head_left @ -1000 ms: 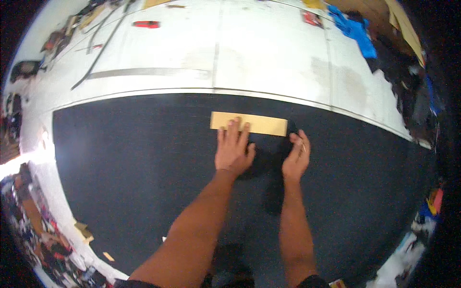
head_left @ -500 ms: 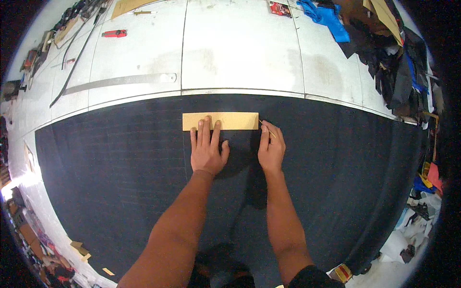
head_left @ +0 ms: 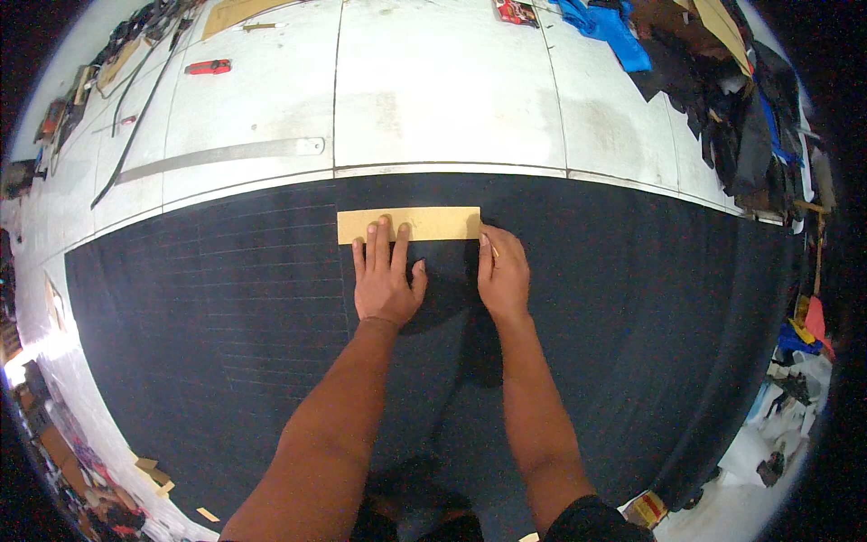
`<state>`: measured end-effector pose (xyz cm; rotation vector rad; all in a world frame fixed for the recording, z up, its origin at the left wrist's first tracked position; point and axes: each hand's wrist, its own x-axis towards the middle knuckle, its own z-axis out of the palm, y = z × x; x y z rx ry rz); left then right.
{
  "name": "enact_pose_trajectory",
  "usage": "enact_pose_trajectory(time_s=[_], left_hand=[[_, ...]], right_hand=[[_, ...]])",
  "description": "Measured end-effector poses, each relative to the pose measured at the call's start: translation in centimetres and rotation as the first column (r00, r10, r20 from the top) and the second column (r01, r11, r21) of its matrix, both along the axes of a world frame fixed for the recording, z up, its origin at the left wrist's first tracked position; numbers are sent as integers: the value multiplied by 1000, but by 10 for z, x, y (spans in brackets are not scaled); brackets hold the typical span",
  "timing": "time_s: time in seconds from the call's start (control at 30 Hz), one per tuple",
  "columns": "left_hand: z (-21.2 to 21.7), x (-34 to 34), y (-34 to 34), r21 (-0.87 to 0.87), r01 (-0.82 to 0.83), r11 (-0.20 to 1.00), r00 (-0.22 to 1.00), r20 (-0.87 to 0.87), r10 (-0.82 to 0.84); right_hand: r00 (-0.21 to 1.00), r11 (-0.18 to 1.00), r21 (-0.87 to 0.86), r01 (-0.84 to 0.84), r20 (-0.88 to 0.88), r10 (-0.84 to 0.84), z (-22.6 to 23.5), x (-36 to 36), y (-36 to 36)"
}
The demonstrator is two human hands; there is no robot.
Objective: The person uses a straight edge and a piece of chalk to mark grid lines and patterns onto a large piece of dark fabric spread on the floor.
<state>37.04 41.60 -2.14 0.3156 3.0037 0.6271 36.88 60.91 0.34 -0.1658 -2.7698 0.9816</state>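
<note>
A tan rectangular card strip [head_left: 442, 222] lies flat on a wide sheet of black fabric [head_left: 596, 343]. My left hand [head_left: 386, 285] presses on it with spread fingers, the fingertips on its left half and the palm over the fabric. At the strip's right end, my right hand [head_left: 504, 275] pinches a thin pencil [head_left: 495, 254], its upper end showing between thumb and fingers. The pencil's tip is hidden by the fingers beside the strip's short edge. Faint pale lines run across the fabric left of the strip, and one upright line passes near its left end.
Beyond the fabric, a white tabletop [head_left: 442, 99] holds a metal ruler [head_left: 230, 159], a red cutter [head_left: 209, 67] and a small red packet [head_left: 516, 12]. Blue cloth [head_left: 607, 32] and dark scraps [head_left: 713, 117] pile up at far right. Small card offcuts [head_left: 153, 471] lie at near left.
My right hand has turned slightly and its fingertips have come closer against the strip's right end. The left hand stays on the strip. The whole view has shifted a little.
</note>
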Motion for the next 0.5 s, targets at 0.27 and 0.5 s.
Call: enact_pose_trajectory(time_s=[0.27,0.5], left_hand=[[-2,1,1,-24,2,1000,1000,-11,-2],[-4,7,-6,33,-40,999,996,-82,42]], right_hand=[[983,982,92,-165,96,156,5,17,-13],[910,896,443,11,367,-192,0,130,22]])
